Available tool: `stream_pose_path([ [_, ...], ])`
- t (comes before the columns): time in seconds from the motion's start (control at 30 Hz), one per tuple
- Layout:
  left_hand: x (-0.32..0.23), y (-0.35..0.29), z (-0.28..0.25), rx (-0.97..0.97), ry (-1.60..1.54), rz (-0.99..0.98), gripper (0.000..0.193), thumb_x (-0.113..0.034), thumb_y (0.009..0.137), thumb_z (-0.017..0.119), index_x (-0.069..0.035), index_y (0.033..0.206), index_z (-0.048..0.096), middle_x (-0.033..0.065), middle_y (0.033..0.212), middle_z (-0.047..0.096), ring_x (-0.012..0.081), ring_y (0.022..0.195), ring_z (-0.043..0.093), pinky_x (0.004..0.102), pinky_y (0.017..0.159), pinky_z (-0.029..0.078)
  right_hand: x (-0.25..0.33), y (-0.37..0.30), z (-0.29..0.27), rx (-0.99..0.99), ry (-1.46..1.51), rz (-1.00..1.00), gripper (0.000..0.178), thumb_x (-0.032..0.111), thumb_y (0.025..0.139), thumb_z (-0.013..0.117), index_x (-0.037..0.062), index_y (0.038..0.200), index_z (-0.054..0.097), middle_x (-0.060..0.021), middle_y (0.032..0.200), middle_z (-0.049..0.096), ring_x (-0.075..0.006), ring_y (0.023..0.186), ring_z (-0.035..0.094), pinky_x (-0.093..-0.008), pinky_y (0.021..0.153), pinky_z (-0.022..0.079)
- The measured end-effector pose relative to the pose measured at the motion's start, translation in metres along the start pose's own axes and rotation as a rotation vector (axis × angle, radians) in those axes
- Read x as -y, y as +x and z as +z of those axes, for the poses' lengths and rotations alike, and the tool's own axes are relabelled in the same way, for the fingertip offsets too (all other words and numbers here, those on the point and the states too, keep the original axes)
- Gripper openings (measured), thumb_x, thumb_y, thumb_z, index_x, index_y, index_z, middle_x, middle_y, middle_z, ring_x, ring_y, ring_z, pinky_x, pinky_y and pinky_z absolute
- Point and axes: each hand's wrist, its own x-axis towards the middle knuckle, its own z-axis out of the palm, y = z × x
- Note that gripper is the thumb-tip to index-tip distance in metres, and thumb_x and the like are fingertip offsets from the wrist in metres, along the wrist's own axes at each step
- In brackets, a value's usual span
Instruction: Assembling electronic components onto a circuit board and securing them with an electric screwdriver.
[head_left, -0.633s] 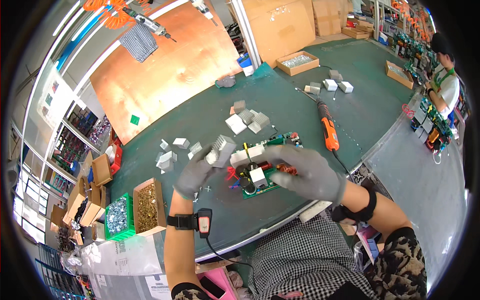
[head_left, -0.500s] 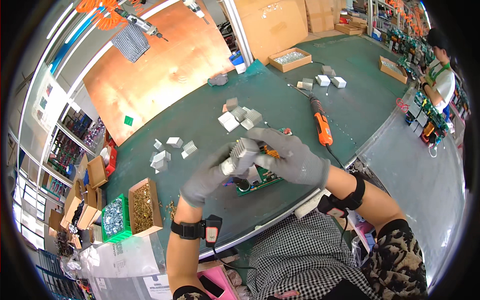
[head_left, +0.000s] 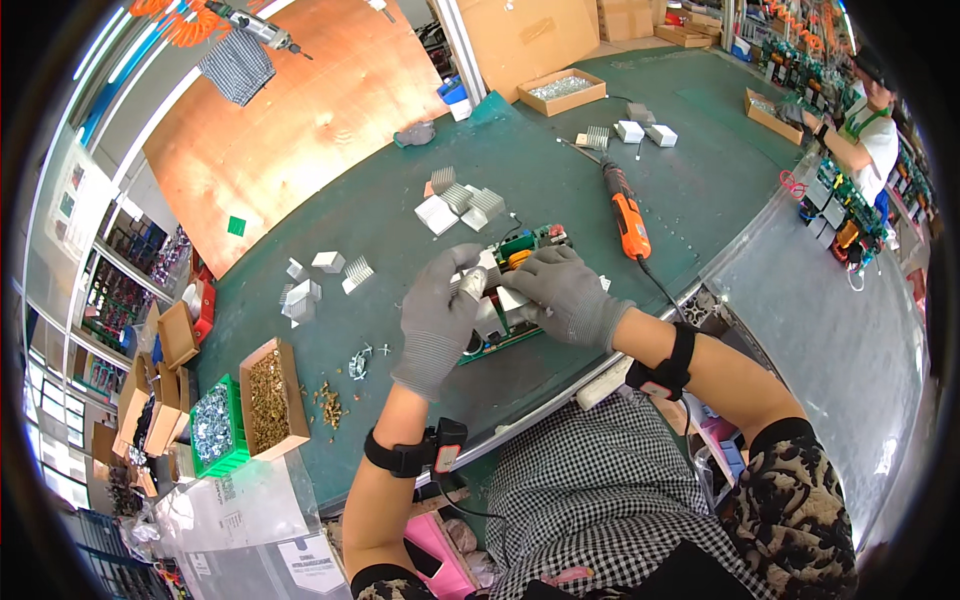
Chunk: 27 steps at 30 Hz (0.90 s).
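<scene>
Our left hand [head_left: 437,318] and right hand [head_left: 568,296] meet over the board [head_left: 508,322]; grip, we cannot tell.
Printed label [head_left: 310,565] lower left; orange tool [head_left: 628,222], heat sinks [head_left: 460,198] beyond.

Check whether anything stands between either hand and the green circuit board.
Nothing visible does: the left hand and right hand are both at the circuit board. Loose finned heat sinks lie beyond it, clear of both; the hands themselves cover part of the board.

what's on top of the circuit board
A yellow-orange part and a silver block show on the circuit board. The left hand and right hand hide much of its middle; parts there can't be seen.
</scene>
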Motion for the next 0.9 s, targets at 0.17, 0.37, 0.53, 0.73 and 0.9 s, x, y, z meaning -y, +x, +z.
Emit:
stream_pose_path([
  [0.17, 0.011, -0.019, 0.018, 0.019, 0.328, 0.245, 0.02, -0.017, 0.087, 0.066, -0.007, 0.104, 0.066, 0.0109, 0.097, 0.065, 0.0319, 0.101, 0.06, 0.0452, 0.092, 0.046, -0.007, 0.003, 0.015, 0.015, -0.008, -0.039, 0.038, 0.026, 0.084, 0.068, 0.0126, 0.12, 0.063, -0.0073, 0.106, 0.064, -0.0274, 0.115, 0.056, -0.0427, 0.103, 0.04],
  [0.37, 0.027, -0.033, 0.042, 0.007, 0.571, 0.414, 0.045, -0.018, 0.076, 0.076, -0.007, 0.116, 0.058, 0.0116, 0.117, 0.059, 0.0335, 0.113, 0.054, 0.0466, 0.098, 0.042, -0.012, 0.006, 0.016, -0.005, -0.007, -0.09, 0.039, 0.02, 0.081, 0.069, 0.0107, 0.118, 0.064, -0.0084, 0.104, 0.064, -0.0269, 0.109, 0.057, -0.042, 0.103, 0.04],
  [0.53, 0.033, -0.033, 0.062, -0.082, 0.604, 0.379, 0.047, -0.017, 0.07, 0.078, -0.005, 0.11, 0.056, 0.0128, 0.116, 0.057, 0.0339, 0.113, 0.054, 0.0467, 0.099, 0.041, -0.014, 0.006, 0.018, -0.019, -0.025, -0.108, 0.041, 0.019, 0.08, 0.068, 0.0093, 0.12, 0.063, -0.0081, 0.103, 0.064, -0.0269, 0.109, 0.058, -0.042, 0.104, 0.04],
  [0.73, 0.031, -0.036, 0.061, -0.068, 0.608, 0.374, 0.052, -0.019, 0.069, 0.08, -0.006, 0.113, 0.055, 0.0125, 0.118, 0.057, 0.0338, 0.116, 0.053, 0.0484, 0.107, 0.037, -0.01, -0.005, 0.023, -0.053, -0.039, -0.091, 0.054, 0.022, 0.079, 0.072, 0.0082, 0.129, 0.056, -0.0086, 0.118, 0.06, -0.0279, 0.12, 0.053, -0.0432, 0.106, 0.037],
  [0.9, 0.031, -0.059, 0.036, -0.157, 0.555, 0.109, 0.076, -0.028, 0.066, 0.085, -0.009, 0.131, 0.052, 0.0127, 0.121, 0.055, 0.0341, 0.122, 0.048, 0.0527, 0.113, 0.029, -0.025, -0.035, 0.018, -0.057, -0.201, 0.008, 0.06, 0.025, 0.081, 0.072, 0.0084, 0.134, 0.051, -0.0077, 0.129, 0.054, -0.0258, 0.127, 0.048, -0.0419, 0.105, 0.037],
])
